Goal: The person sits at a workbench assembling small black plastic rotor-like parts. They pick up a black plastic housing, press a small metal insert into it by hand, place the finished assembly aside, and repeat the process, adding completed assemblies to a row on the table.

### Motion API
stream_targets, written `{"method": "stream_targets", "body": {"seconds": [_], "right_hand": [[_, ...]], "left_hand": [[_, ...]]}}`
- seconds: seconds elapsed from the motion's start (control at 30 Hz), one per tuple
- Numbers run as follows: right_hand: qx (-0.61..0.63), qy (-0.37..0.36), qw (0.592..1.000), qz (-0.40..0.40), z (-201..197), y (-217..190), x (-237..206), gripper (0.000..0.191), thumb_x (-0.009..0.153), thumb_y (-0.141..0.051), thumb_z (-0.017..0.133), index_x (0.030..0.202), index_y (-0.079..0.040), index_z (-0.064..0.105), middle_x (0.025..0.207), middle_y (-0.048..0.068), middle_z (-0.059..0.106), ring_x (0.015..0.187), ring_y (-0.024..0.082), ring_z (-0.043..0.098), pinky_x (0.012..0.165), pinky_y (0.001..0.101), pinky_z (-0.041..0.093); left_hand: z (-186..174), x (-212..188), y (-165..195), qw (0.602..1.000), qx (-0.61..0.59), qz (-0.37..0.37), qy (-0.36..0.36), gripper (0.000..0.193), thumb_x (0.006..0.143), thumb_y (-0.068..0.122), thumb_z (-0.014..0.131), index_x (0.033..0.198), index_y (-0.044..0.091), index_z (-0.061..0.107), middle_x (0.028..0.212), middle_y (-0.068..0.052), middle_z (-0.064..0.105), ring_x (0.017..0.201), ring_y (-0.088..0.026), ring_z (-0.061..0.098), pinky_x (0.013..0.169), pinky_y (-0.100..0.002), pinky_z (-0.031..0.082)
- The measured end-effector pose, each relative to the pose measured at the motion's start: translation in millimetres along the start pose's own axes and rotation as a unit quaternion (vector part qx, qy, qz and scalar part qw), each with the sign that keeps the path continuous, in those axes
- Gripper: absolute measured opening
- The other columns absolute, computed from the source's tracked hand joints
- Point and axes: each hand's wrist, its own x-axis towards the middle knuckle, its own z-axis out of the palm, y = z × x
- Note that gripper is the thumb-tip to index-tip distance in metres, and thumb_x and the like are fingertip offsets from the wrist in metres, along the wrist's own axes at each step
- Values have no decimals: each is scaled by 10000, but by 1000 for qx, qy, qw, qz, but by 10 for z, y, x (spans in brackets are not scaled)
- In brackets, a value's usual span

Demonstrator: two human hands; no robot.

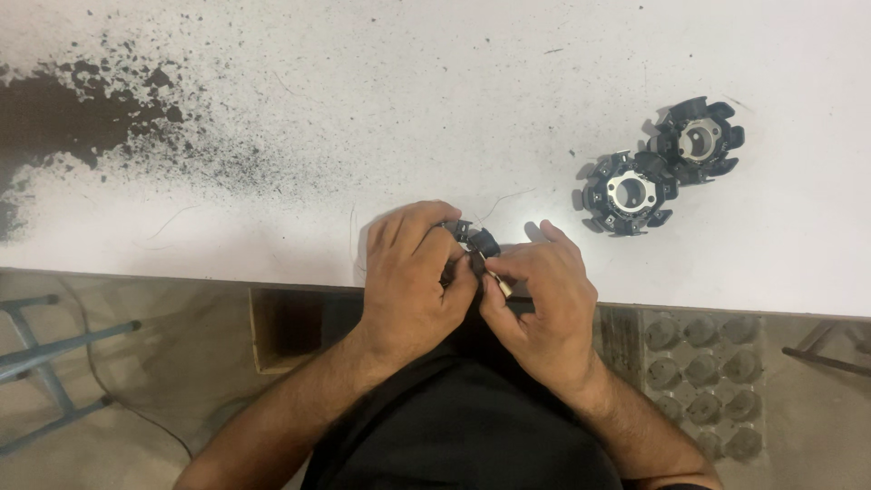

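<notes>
Left hand & right hand are closed on small black part, pinched at table front edge; two black ring assemblies well apart, bare top between.

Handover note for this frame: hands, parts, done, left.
Left hand: closed around a black toothed ring part at the near table edge; most of the part is hidden.
Right hand: fingertips pinch a small pale piece against that part.
Two matching black ring parts lie side by side on the white table, right of the hands, untouched.
Dark powder stain at far left of the table.
Done: cannot tell from this view.
Left: the held part is in work; two parts wait on the table.
</notes>
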Motion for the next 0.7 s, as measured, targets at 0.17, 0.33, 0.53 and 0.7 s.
{"method": "stream_targets", "body": {"seconds": [0.17,0.33,0.53,0.7], "right_hand": [[15,8,1000,-14,-12,-1,-21,271,833,-6,788,1054,-64,642,986,60,716,965,240,726,1149,533,495],[-10,4,999,-41,0,8,-22,283,814,12,800,1041,-59,645,992,70,717,963,242,725,1133,531,498],[-37,-17,998,-46,-3,-8,10,272,804,20,810,1011,-69,656,981,64,706,986,260,715,1126,511,512],[-11,-18,999,-32,-61,-11,26,266,809,12,784,1037,-51,662,995,85,704,995,268,720,1144,541,479]], "left_hand": [[41,-4,-23,1000,12,9,18,142,785,50,721,879,71,617,1248,-95,614,1221,-268,559,1058,-485,379],[54,-24,-43,1000,12,12,26,143,781,44,712,865,71,601,1247,-102,614,1224,-271,560,1061,-483,387],[54,-19,-53,1000,12,17,24,146,788,33,711,876,69,601,1240,-103,614,1225,-276,565,1068,-482,387],[-113,21,1,998,-10,32,59,192,813,64,735,934,54,586,1307,-144,564,1252,-311,549,1040,-470,465]]}}
